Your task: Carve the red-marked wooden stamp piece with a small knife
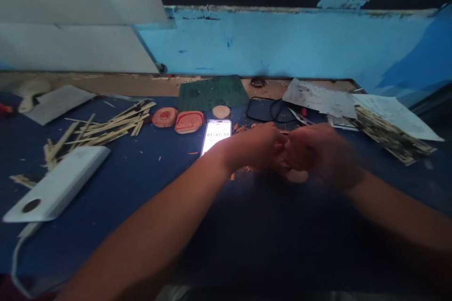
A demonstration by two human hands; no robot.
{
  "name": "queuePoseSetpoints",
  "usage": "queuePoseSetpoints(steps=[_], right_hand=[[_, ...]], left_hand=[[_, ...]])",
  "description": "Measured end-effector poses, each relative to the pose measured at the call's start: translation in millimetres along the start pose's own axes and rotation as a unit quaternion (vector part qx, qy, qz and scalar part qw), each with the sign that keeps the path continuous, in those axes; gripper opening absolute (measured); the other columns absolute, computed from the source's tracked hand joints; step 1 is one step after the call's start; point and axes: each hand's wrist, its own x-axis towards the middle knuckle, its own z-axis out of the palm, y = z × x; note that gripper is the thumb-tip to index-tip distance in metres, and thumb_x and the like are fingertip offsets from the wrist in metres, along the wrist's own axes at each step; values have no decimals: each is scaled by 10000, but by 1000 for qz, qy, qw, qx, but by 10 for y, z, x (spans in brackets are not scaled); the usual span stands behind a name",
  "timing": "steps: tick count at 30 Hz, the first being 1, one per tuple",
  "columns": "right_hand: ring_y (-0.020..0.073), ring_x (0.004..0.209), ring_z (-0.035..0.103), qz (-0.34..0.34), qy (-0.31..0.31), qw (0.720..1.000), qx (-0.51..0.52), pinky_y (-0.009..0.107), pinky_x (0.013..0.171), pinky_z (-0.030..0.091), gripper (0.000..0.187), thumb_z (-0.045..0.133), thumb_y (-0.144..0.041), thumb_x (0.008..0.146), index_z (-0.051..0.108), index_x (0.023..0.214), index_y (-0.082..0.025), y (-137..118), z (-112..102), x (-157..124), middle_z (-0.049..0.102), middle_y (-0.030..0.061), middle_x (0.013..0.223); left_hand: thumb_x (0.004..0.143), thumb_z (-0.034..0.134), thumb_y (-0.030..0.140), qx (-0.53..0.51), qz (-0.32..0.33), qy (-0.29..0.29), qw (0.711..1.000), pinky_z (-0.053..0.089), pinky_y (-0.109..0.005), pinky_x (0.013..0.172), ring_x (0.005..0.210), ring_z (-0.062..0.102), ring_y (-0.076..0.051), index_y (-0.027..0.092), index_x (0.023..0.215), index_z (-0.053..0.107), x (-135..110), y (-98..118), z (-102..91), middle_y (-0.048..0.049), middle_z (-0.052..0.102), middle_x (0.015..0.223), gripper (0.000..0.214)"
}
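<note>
My left hand (256, 148) and my right hand (316, 150) meet knuckle to knuckle over the dark blue table (148, 183), both with fingers curled closed. A small pale rounded piece (297, 176) shows just below them; what the fingers hold is hidden and the right hand is smeared by motion. Wood shavings (247, 168) lie under the left hand. A lit phone (216, 135) showing a timer lies just left of the left hand.
Two reddish carved wooden discs (178, 120) and a pale disc (221, 112) lie behind the phone. Thin wooden sticks (102, 129) are scattered at left, near a white power bank (58, 183). A green mat (212, 91), black cable (270, 110), papers (319, 99) and stacked strips (388, 136) sit behind.
</note>
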Motion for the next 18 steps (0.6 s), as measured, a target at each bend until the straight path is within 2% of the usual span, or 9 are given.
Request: queuePoseSetpoints(steps=[4, 6, 10, 13, 18], right_hand=[[97, 413, 260, -2, 0, 1000, 12, 273, 402, 255, 513, 626, -342, 973, 421, 516, -229, -10, -25, 11, 297, -59, 483], [105, 425, 286, -4, 0, 1000, 2, 280, 415, 276, 517, 642, -381, 956, 399, 522, -239, -36, -31, 17, 296, -57, 491], [90, 413, 248, 1, -4, 1000, 4, 264, 393, 239, 516, 644, -332, 955, 409, 507, -229, -60, -28, 26, 271, -60, 483], [88, 419, 237, -6, -9, 1000, 21, 265, 406, 236, 536, 620, -336, 974, 346, 526, -230, -75, -18, 24, 259, -58, 488], [83, 415, 221, 4, 0, 1000, 17, 259, 393, 208, 521, 629, -288, 954, 363, 511, -226, -58, -10, 20, 243, -63, 492]], left_hand=[[759, 853, 396, -7, 8, 0, 1000, 411, -274, 632, 703, 585, -139, 208, 902, 738, 0, -15, 7, 9, 663, 821, 263], [751, 863, 408, 12, 15, 5, 1000, 423, -280, 664, 738, 595, -150, 218, 918, 747, 4, -18, 12, 1, 672, 849, 279], [713, 885, 435, 31, -11, 15, 999, 449, -288, 714, 826, 622, -182, 219, 957, 762, 12, -12, 14, -22, 682, 933, 349], [743, 870, 428, 23, 12, 10, 1000, 457, -290, 754, 867, 638, -192, 235, 998, 771, 12, -15, 11, -21, 689, 944, 335], [737, 867, 426, 26, -5, 16, 1000, 438, -275, 686, 816, 631, -172, 217, 958, 764, -3, -1, 5, -36, 681, 1010, 321]])
